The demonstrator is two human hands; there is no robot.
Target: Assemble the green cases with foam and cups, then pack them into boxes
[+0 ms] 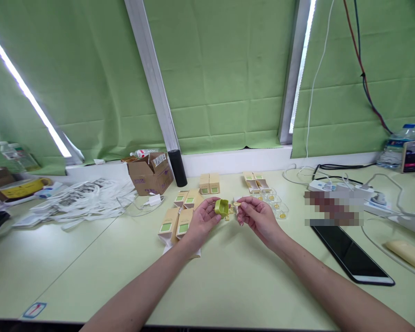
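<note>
My left hand [201,220] is closed around a small yellow-green open case [222,208], its hollow side towards me. Close by on the right, my right hand [259,217] pinches a small pale yellow piece [237,204] between thumb and fingers; its exact kind is too small to make out. Several little yellow parts [228,216] show between the two hands. Small tan cartons with green squares [171,223] stand beside my left wrist, which partly hides them. Behind my right hand lie clear plastic shells with yellow bits [281,211].
More tan cartons [209,183] and a pair of tilted ones [257,181] are at the back. A brown cardboard box [150,174], a black cylinder [177,168] and a white strap pile [86,200] sit left. Rightward are a black tablet [352,253], power strips [380,203] and cables.
</note>
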